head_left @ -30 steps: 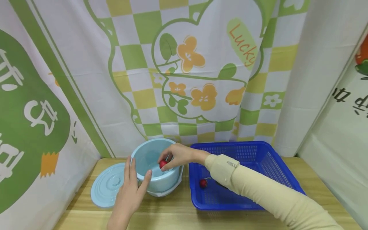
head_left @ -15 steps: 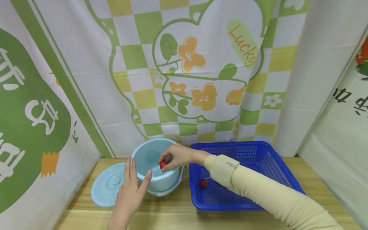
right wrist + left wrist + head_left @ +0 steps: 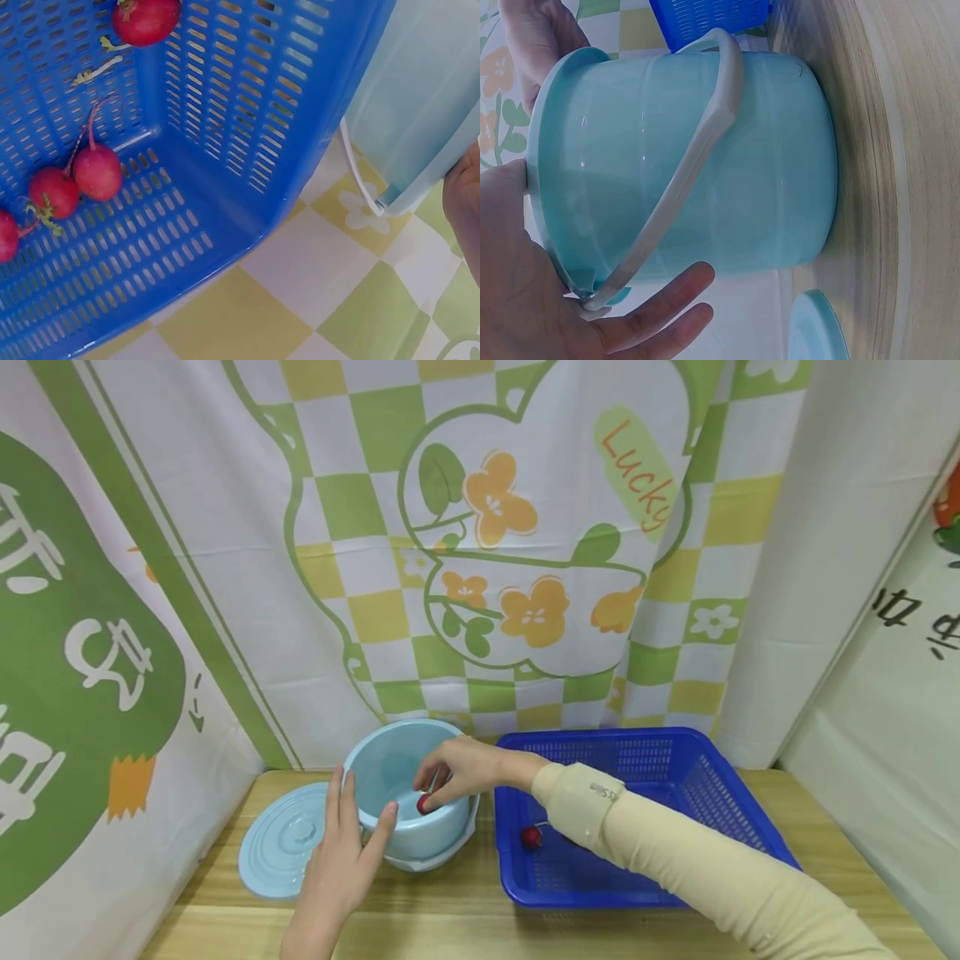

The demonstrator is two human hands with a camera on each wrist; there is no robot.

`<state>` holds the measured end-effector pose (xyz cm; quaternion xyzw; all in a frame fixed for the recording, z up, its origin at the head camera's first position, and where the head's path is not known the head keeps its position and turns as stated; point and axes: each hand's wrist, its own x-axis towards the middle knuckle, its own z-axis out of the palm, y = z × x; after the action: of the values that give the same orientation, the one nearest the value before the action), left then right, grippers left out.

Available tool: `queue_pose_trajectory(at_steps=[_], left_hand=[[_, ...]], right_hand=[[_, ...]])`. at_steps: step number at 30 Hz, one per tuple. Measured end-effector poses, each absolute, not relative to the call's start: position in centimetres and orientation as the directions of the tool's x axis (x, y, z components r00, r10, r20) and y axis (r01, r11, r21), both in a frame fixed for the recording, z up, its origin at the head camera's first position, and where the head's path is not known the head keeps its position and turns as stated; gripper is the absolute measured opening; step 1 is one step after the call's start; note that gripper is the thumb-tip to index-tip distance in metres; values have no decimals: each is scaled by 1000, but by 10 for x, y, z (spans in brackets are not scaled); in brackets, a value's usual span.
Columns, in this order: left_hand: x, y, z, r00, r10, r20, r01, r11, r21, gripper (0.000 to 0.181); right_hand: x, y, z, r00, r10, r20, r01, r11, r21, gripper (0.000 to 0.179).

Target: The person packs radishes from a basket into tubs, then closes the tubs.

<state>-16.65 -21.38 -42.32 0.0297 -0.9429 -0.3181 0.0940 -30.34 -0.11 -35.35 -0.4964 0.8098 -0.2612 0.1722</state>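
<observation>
A light-blue bucket (image 3: 426, 839) stands on the table, its pale handle (image 3: 679, 184) hanging down against the outer wall. My left hand (image 3: 335, 858) is at the bucket's near-left rim, thumb touching it and fingers extended outside the wall. Inside the bucket's mouth, my right hand (image 3: 462, 768) pinches a red radish (image 3: 423, 803) between thumb and fingers; the fingers partly cover it. To the right, a blue perforated basket (image 3: 517, 893) contains several red radishes, among them one radish (image 3: 97, 172) with a thin tail, mostly hidden in the head view by my right sleeve.
Flat on the table left of the bucket lies a round light-blue lid (image 3: 273, 852). Behind the bucket and basket hangs a green and yellow checked cloth (image 3: 375, 568). The wooden table (image 3: 420, 918) extends in front of them.
Between my right fingers the radish sits slightly lower in the bucket and is turned, with less of it showing. My left hand stays at the rim.
</observation>
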Motion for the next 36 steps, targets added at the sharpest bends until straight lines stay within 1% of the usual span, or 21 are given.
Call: queue_pose_trajectory(at_steps=[4,9,21,24,29,31,36], left_hand=[[-167,-214,-423,-981,-114,155,4,792,610,96],[-168,-214,-424,-983,-114,147,0,791,612,96],[-168,-214,-424,-980,-113,163,8,799,601,96],[-168,-213,-423,-980,-113,163,8,800,600,96],[-167,-213,-423,-982,-116,148,-3,797,604,96],[-167,-213,-423,-983,-118,142,-8,796,605,96],[-168,-212,-422,-984,-118,136,-12,795,606,96]], right_hand=[[-303,-2,-354,-443,-896,-34,-691,365,-623,27],[-302,-1,-355,-436,-899,-30,-695,358,-623,26],[-305,-1,-360,-419,-907,51,-710,291,-641,31],[-305,1,-361,-437,-896,78,-691,280,-666,26],[-303,6,-364,-465,-874,142,-690,258,-676,16],[-302,7,-365,-474,-865,163,-692,251,-677,15],[-302,12,-367,-511,-842,174,-627,226,-746,16]])
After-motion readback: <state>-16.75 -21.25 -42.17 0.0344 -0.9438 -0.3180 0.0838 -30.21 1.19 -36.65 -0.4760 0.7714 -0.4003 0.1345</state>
